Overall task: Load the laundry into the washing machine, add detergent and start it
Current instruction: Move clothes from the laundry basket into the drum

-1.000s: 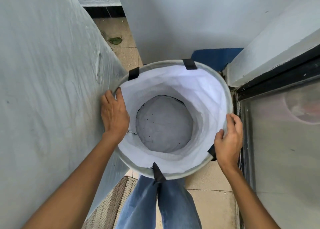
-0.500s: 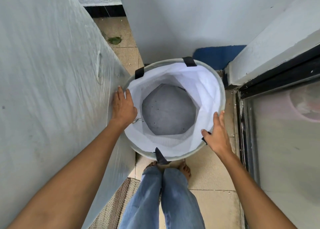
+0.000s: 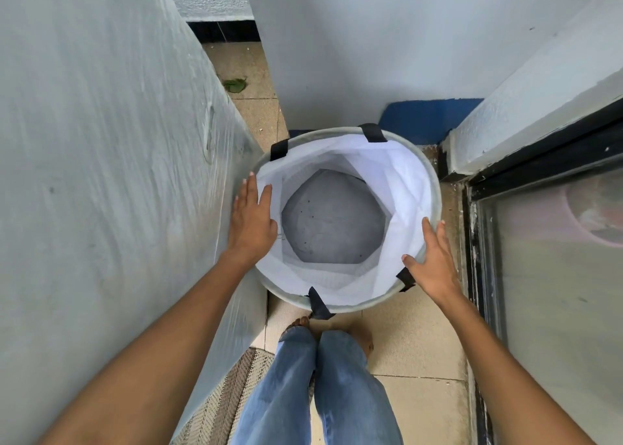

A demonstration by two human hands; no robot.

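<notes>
A very big thing wrapped in see-through plastic [image 3: 101, 174] fills the left side. I cannot tell if it is the washing machine. A pale wall [image 3: 371, 40] is in front, and a glass door [image 3: 556, 293] with a dark frame is on the right. The floor [image 3: 414, 343] is made of tan tiles.

The round laundry basket [image 3: 435, 188] stands on the floor between the wrapped thing and the glass door, right in front of the person's jeans [image 3: 320, 394] and bare toes. It has a white lining [image 3: 397, 181] and a grey bottom [image 3: 333, 222]. No clothes are in it. No laundry shows anywhere in this view.

The left hand [image 3: 251, 222] lies flat on the left edge of the basket, fingers straight. The right hand [image 3: 435, 262] lies flat by the right edge, fingers straight too. Neither hand is wrapped around anything.

Small black straps [image 3: 372, 132] sit on the rim. A green leaf [image 3: 235, 84] lies far back on the floor.

Since the basket is empty and on the ground, I think the loading part is done and the basket is being put away. Next should come the soap. For that the person needs to take both hands off the basket, turn to the washing machine and find the detergent, which is not in sight here.
</notes>
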